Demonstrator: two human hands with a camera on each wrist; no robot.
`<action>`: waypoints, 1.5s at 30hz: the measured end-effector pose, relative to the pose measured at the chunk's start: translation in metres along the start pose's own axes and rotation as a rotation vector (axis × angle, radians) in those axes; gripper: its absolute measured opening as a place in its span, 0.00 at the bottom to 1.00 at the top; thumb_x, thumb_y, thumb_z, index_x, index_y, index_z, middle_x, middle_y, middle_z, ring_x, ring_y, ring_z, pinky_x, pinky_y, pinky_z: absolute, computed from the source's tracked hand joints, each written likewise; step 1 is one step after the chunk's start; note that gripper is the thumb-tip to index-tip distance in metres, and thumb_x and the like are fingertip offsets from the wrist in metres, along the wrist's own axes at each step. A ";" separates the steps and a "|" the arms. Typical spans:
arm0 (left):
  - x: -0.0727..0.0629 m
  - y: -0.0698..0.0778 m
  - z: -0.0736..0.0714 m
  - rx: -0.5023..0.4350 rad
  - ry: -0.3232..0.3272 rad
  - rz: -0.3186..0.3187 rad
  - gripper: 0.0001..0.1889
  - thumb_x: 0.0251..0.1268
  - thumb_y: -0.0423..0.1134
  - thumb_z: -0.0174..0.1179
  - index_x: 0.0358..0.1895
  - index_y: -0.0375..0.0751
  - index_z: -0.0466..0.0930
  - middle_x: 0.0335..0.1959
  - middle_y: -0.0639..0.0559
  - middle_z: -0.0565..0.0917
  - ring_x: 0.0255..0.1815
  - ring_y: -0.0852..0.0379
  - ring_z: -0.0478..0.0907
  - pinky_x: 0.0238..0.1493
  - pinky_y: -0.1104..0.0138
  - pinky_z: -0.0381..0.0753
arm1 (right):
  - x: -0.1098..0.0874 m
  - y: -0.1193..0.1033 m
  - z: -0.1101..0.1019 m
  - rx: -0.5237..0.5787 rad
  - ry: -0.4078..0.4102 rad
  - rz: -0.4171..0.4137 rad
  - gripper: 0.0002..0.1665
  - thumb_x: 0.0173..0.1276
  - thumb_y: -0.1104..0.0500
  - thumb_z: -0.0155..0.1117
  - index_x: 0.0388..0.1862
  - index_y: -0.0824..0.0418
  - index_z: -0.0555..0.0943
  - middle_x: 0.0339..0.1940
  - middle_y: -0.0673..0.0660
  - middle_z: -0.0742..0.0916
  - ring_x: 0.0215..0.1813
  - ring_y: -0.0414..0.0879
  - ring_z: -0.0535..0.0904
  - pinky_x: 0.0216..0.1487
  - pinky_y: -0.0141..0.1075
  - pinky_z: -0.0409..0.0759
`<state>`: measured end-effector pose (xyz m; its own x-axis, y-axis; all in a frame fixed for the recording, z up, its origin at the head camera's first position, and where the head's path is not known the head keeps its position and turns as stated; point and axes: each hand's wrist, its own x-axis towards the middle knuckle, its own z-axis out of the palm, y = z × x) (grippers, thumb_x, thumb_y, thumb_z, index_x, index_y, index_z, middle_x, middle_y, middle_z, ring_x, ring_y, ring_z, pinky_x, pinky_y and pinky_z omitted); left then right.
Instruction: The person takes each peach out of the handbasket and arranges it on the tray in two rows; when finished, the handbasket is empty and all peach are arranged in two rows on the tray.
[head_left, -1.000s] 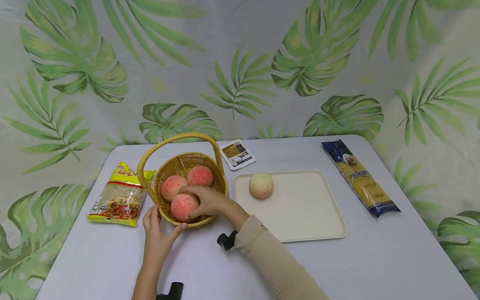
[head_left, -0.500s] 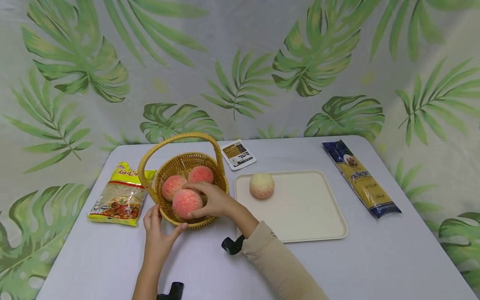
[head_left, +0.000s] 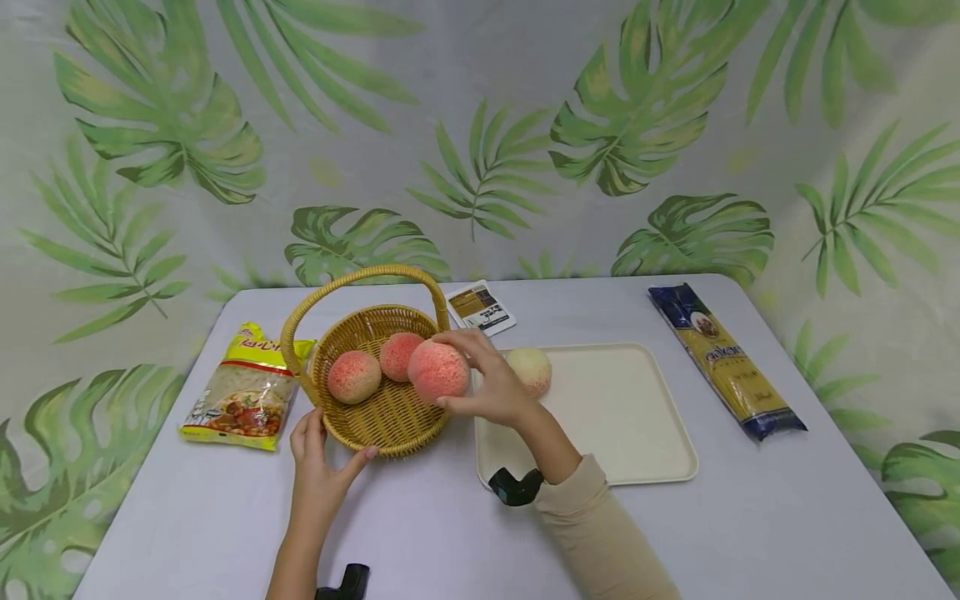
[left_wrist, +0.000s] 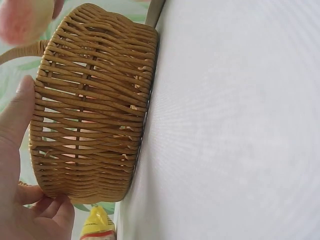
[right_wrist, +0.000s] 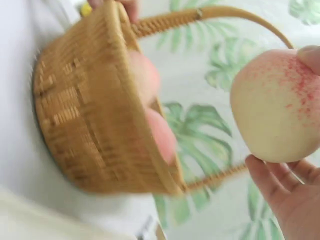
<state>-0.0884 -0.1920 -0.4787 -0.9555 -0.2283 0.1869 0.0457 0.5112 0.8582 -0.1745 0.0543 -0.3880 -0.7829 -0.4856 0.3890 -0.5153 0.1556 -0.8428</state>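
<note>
A pink peach (head_left: 438, 372) is held between the thumb and fingers of my right hand (head_left: 497, 385), raised over the right side of the wicker basket (head_left: 386, 423). The right wrist view shows this peach's (right_wrist: 275, 115) pale underside, above the rim. Two more peaches, one at the left (head_left: 354, 377) and one behind (head_left: 399, 354), lie inside the basket. My left hand (head_left: 318, 467) grips the basket's near left rim, thumb and fingers apart along it, as the left wrist view shows. A paler peach (head_left: 536, 371) sits on the cream tray (head_left: 600, 425), partly behind my right hand.
Left of the basket lies a yellow-topped food bag (head_left: 243, 392). A small white packet (head_left: 483, 310) is behind the basket and tray. On the far right lies a long blue and gold pasta pack (head_left: 727, 362). A leaf-patterned cloth (head_left: 480, 167) hangs behind the table.
My right hand has lifted the pink peach from the front of the basket and carried it up and right, over the rim. The left hand stays on the basket.
</note>
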 end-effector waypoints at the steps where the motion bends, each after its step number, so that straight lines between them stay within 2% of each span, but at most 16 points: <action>1: 0.000 0.000 0.000 0.001 0.000 0.000 0.49 0.41 0.41 0.72 0.66 0.34 0.50 0.61 0.40 0.50 0.64 0.47 0.53 0.65 0.61 0.56 | -0.003 -0.004 -0.007 0.000 0.031 -0.010 0.39 0.42 0.67 0.72 0.57 0.59 0.70 0.55 0.57 0.70 0.55 0.48 0.67 0.50 0.42 0.75; 4: 0.000 -0.001 0.000 0.009 0.004 0.005 0.49 0.41 0.41 0.72 0.66 0.34 0.50 0.61 0.40 0.50 0.64 0.46 0.53 0.65 0.60 0.57 | -0.015 -0.013 -0.029 0.002 0.118 -0.015 0.38 0.41 0.71 0.70 0.56 0.67 0.69 0.54 0.64 0.69 0.54 0.54 0.66 0.50 0.49 0.73; 8: 0.000 0.000 0.000 0.020 0.009 0.002 0.49 0.41 0.41 0.72 0.66 0.34 0.51 0.60 0.40 0.51 0.64 0.47 0.53 0.65 0.60 0.57 | -0.031 -0.006 -0.053 -0.010 0.212 0.037 0.39 0.41 0.73 0.69 0.56 0.70 0.68 0.55 0.66 0.67 0.56 0.55 0.63 0.53 0.54 0.69; 11: -0.001 0.001 -0.001 0.017 0.008 0.004 0.49 0.41 0.41 0.72 0.66 0.33 0.51 0.60 0.40 0.51 0.64 0.46 0.53 0.65 0.60 0.57 | -0.044 0.008 -0.070 -0.029 0.269 0.087 0.39 0.43 0.74 0.68 0.58 0.70 0.66 0.57 0.66 0.66 0.57 0.53 0.63 0.55 0.51 0.68; 16: 0.000 0.003 -0.001 0.008 0.003 0.016 0.49 0.42 0.41 0.72 0.66 0.31 0.50 0.60 0.38 0.50 0.64 0.44 0.53 0.64 0.58 0.57 | -0.066 0.035 -0.094 -0.051 0.352 0.167 0.41 0.46 0.75 0.66 0.61 0.69 0.63 0.58 0.65 0.67 0.56 0.47 0.64 0.52 0.35 0.69; 19: 0.000 0.002 -0.001 0.007 0.003 0.016 0.49 0.42 0.41 0.72 0.66 0.32 0.50 0.61 0.39 0.50 0.64 0.44 0.53 0.64 0.58 0.57 | -0.077 0.056 -0.105 -0.057 0.400 0.229 0.41 0.49 0.73 0.67 0.62 0.68 0.62 0.59 0.65 0.68 0.56 0.48 0.64 0.53 0.37 0.69; 22: 0.000 0.000 0.000 0.006 0.005 0.014 0.49 0.41 0.41 0.72 0.66 0.32 0.50 0.61 0.39 0.50 0.64 0.44 0.53 0.64 0.59 0.57 | -0.088 0.081 -0.113 -0.081 0.434 0.305 0.41 0.51 0.69 0.68 0.64 0.65 0.61 0.59 0.63 0.69 0.57 0.50 0.63 0.54 0.44 0.68; 26: 0.000 -0.001 0.000 0.007 0.004 0.005 0.50 0.41 0.41 0.72 0.66 0.33 0.50 0.61 0.39 0.50 0.64 0.45 0.53 0.64 0.59 0.57 | -0.098 0.107 -0.118 -0.099 0.448 0.415 0.43 0.53 0.63 0.69 0.66 0.60 0.60 0.62 0.62 0.67 0.59 0.53 0.63 0.55 0.48 0.68; 31: 0.000 0.000 0.000 0.001 -0.001 -0.001 0.50 0.42 0.42 0.72 0.67 0.33 0.49 0.61 0.39 0.49 0.65 0.44 0.53 0.64 0.57 0.57 | -0.103 0.121 -0.119 -0.091 0.450 0.493 0.45 0.54 0.60 0.68 0.68 0.57 0.57 0.63 0.63 0.65 0.58 0.56 0.64 0.53 0.49 0.70; 34: 0.000 0.001 0.000 0.006 -0.001 -0.004 0.50 0.42 0.42 0.72 0.67 0.33 0.49 0.62 0.39 0.49 0.65 0.44 0.53 0.64 0.58 0.57 | -0.104 0.124 -0.120 -0.079 0.444 0.511 0.45 0.56 0.59 0.68 0.69 0.57 0.55 0.63 0.64 0.64 0.57 0.57 0.64 0.53 0.49 0.70; 39: -0.001 0.000 0.000 0.008 0.002 -0.001 0.50 0.42 0.41 0.72 0.66 0.32 0.49 0.61 0.38 0.49 0.64 0.43 0.53 0.64 0.57 0.57 | -0.105 0.124 -0.122 -0.079 0.390 0.527 0.46 0.58 0.57 0.66 0.70 0.56 0.51 0.64 0.66 0.62 0.56 0.60 0.66 0.52 0.49 0.71; 42: -0.001 0.001 0.000 0.001 0.002 0.008 0.49 0.42 0.41 0.72 0.66 0.32 0.49 0.61 0.38 0.49 0.64 0.42 0.53 0.64 0.56 0.57 | -0.106 0.124 -0.124 -0.094 0.359 0.518 0.48 0.58 0.58 0.65 0.71 0.57 0.49 0.65 0.67 0.60 0.56 0.62 0.66 0.52 0.51 0.71; 45: 0.000 0.001 0.000 0.003 0.000 0.007 0.49 0.42 0.41 0.72 0.66 0.31 0.49 0.61 0.38 0.49 0.64 0.42 0.53 0.64 0.56 0.57 | -0.106 0.123 -0.125 -0.101 0.366 0.484 0.47 0.58 0.61 0.64 0.71 0.60 0.48 0.66 0.68 0.57 0.59 0.64 0.62 0.56 0.54 0.67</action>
<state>-0.0879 -0.1914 -0.4781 -0.9551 -0.2251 0.1928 0.0513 0.5151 0.8556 -0.1984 0.2327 -0.4865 -0.9960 -0.0156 0.0882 -0.0876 0.3739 -0.9233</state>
